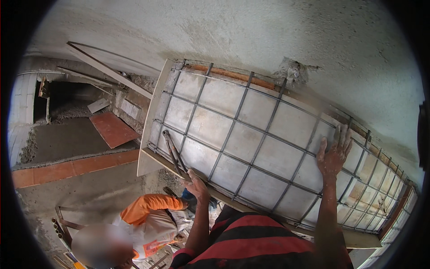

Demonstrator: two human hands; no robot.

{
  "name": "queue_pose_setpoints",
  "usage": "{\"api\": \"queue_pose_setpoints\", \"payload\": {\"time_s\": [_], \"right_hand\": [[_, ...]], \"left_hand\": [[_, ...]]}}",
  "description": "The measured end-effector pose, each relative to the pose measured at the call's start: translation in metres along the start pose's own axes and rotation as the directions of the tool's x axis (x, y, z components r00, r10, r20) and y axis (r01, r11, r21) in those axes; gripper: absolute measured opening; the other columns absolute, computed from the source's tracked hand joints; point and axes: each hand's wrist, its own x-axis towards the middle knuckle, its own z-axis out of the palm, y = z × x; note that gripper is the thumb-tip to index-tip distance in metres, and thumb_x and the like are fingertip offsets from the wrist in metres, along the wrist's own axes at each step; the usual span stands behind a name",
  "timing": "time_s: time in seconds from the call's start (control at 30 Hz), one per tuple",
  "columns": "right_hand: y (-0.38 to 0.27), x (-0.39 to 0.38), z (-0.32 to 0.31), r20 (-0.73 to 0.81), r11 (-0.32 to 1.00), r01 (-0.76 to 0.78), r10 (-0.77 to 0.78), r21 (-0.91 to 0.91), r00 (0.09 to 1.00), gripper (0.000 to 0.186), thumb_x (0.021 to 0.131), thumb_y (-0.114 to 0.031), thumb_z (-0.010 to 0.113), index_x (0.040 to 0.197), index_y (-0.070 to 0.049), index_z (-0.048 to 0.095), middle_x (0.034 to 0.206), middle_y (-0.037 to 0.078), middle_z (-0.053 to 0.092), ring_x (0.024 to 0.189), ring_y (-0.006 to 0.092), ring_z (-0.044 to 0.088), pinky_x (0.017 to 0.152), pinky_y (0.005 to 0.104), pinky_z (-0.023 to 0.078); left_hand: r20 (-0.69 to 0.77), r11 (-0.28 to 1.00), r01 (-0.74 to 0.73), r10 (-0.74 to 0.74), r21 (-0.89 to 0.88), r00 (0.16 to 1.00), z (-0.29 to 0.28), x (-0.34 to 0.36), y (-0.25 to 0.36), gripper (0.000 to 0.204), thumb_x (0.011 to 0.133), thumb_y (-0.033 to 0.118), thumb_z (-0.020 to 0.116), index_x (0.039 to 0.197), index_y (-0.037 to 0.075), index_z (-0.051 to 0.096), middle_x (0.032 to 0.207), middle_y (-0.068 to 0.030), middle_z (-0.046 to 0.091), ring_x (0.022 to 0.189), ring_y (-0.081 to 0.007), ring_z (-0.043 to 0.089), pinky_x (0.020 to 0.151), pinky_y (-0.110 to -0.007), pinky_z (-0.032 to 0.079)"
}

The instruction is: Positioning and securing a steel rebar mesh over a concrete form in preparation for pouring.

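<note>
The left forearm rises from below, its hand at the near edge of a pale panel, fingers curled beside the handle ends of the pincers; whether they clamp them, I cannot tell. The pincers slant away over the steel grid. Farther out, the right hand reaches over the grid, fingers spread.

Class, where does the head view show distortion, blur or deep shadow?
All in the head view: the rebar grid curves toward the right rim; the co-worker's head is blurred, features lost; the recess at left is deep in shadow.
</note>
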Motion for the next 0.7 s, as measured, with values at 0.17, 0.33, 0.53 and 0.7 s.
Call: {"api": "queue_pose_setpoints", "payload": {"time_s": [0.17, 0.33, 0.53, 0.7], "right_hand": [[0.000, 0.000, -0.002, -0.090, 0.999, -0.012, 0.017, 0.052, 0.996, 0.063, 0.105, -0.043, 0.038, 0.157, -0.007, 0.035, 0.168, 0.011, 0.021, 0.157, 0.0295, 0.013, 0.128, 0.0516, 0.013], [-0.001, 0.002, 0.001, -0.030, 0.999, -0.017, 0.019, 0.036, 0.999, 0.063, 0.105, -0.042, 0.039, 0.158, -0.008, 0.033, 0.168, 0.011, 0.022, 0.157, 0.0288, 0.013, 0.129, 0.0506, 0.011], [0.004, -0.003, 0.004, -0.058, 0.997, 0.041, -0.037, 0.060, 0.998, 0.061, 0.106, -0.038, 0.039, 0.158, -0.006, 0.033, 0.168, 0.011, 0.023, 0.157, 0.0271, 0.012, 0.129, 0.0483, 0.010], [-0.005, -0.002, -0.006, -0.147, 0.995, 0.077, -0.066, 0.071, 0.987, 0.060, 0.106, -0.039, 0.039, 0.156, -0.004, 0.035, 0.166, 0.011, 0.028, 0.157, 0.0274, 0.017, 0.128, 0.0481, 0.014]], "left_hand": [[0.034, 0.998, 0.004, -0.002, -0.068, 0.999, -0.002, 0.007, -0.020, 0.060, 0.104, 0.031, 0.062, 0.138, -0.014, 0.041, 0.132, -0.0248, 0.059, 0.117, -0.0252, 0.060, 0.104, -0.035, 0.046], [0.068, 0.939, 0.175, -0.162, -0.297, 0.985, -0.015, 0.036, -0.064, 0.077, 0.102, 0.039, 0.062, 0.147, -0.016, 0.030, 0.138, -0.0304, 0.056, 0.125, -0.0314, 0.059, 0.109, -0.040, 0.045], [-0.036, 0.989, 0.148, -0.147, 0.012, 0.988, 0.002, -0.001, 0.000, 0.089, 0.101, 0.039, 0.063, 0.155, -0.015, 0.016, 0.145, -0.0349, 0.048, 0.133, -0.0374, 0.052, 0.114, -0.041, 0.039], [-0.010, 0.981, 0.026, -0.025, 0.192, 1.000, -0.003, -0.003, 0.015, 0.085, 0.104, 0.034, 0.058, 0.152, -0.020, 0.013, 0.155, -0.0339, 0.035, 0.140, -0.0389, 0.042, 0.118, -0.041, 0.032]]}}
